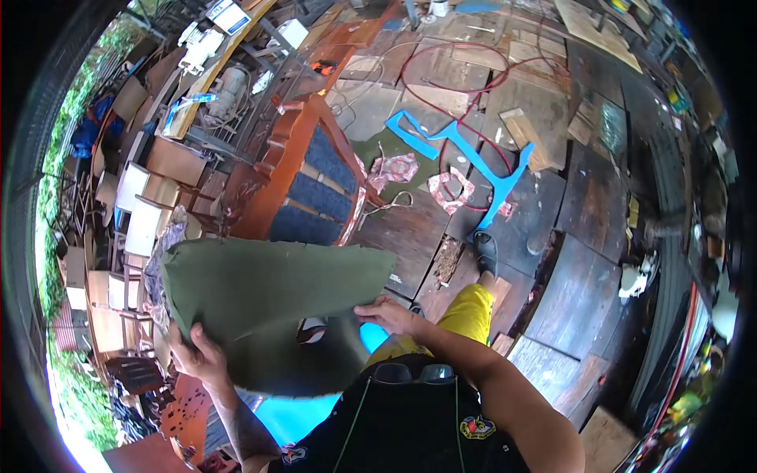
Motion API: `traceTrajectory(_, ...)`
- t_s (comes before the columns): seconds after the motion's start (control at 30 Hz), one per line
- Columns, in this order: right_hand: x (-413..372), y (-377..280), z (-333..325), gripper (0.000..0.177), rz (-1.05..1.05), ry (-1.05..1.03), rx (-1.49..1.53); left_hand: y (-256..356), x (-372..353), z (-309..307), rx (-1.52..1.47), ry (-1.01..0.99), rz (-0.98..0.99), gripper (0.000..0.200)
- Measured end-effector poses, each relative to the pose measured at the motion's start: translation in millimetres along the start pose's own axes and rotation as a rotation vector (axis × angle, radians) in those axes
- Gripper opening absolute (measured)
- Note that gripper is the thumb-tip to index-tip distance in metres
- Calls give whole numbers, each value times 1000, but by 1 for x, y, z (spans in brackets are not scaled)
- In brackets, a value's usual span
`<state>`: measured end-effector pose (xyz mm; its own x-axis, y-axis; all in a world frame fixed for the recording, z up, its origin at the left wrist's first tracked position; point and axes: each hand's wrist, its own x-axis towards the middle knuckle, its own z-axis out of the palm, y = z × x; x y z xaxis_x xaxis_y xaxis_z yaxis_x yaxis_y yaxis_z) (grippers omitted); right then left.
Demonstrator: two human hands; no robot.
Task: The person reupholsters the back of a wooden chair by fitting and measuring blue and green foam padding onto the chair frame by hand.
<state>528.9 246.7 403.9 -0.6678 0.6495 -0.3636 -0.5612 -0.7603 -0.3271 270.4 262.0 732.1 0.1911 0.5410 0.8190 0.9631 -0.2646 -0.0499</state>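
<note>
A large olive-green sheet of material [276, 284], fabric or leather-like, is spread before my body with a sagging lower part and an opening near its middle. At its lower left edge my left hand [197, 356] grips it, thumb on the near face. My right hand [388, 315] pinches the sheet's right edge between thumb and fingers. Patterned cloth [164, 256] shows along the left edge. Under the sheet, bright blue material [296, 418] is partly visible. Just beyond stands an orange-brown wooden furniture frame [298, 134] with a dark blue panel and straps across it.
Scissors [392, 203] lie on the plank floor beside patterned cloth scraps [394, 169]. Blue cut-out strips [481, 162] and a looped red hose [441, 49] spread further ahead. My shoe [486, 251] is near the strips. A cluttered bench [209, 75] runs along the left.
</note>
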Motion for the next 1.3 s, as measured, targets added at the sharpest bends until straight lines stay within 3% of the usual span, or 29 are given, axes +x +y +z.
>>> traceTrajectory(0.03,5,-22,-17,26,17,-144,88,3,-4,12,-24,-18,-53,34)
traceTrajectory(0.07,6,-37,-29,26,41,-154,77,4,-11,24,-1,-15,-68,34)
traceTrajectory(0.13,-8,-95,-24,25,-13,45,-2,13,-27,45,18,27,-167,36)
traceTrajectory(0.2,0,-134,-56,29,66,-5,-53,36,-43,61,114,20,-199,36)
traceTrajectory(0.27,4,-166,-68,20,98,133,-154,53,-61,66,250,-45,-354,35)
traceTrajectory(0.3,-1,-193,-62,25,123,137,-254,65,-67,68,247,-60,-487,34)
traceTrajectory(0.47,20,-240,-85,30,162,-35,-390,109,-49,85,336,-29,-600,33)
traceTrajectory(0.6,51,-234,-119,36,172,-128,-383,114,-18,121,433,-20,-448,36)
traceTrajectory(0.8,129,-207,-179,25,78,-115,-599,75,-37,187,648,141,141,49)
traceTrajectory(0.87,165,-200,-198,25,-22,-118,-337,72,-40,211,597,102,262,46)
traceTrajectory(0.93,206,-185,-220,25,-50,-113,-353,82,-28,243,557,-25,289,42)
traceTrajectory(1.03,254,-187,-231,24,-93,-121,-186,78,-14,291,614,-31,375,44)
traceTrajectory(1.07,267,-184,-234,24,-105,-169,-194,77,-15,297,651,-102,306,44)
traceTrajectory(1.2,295,-184,-224,24,-251,-210,-292,89,4,326,756,3,449,39)
traceTrajectory(1.3,319,-165,-224,54,-306,-148,-329,90,8,330,778,42,449,36)
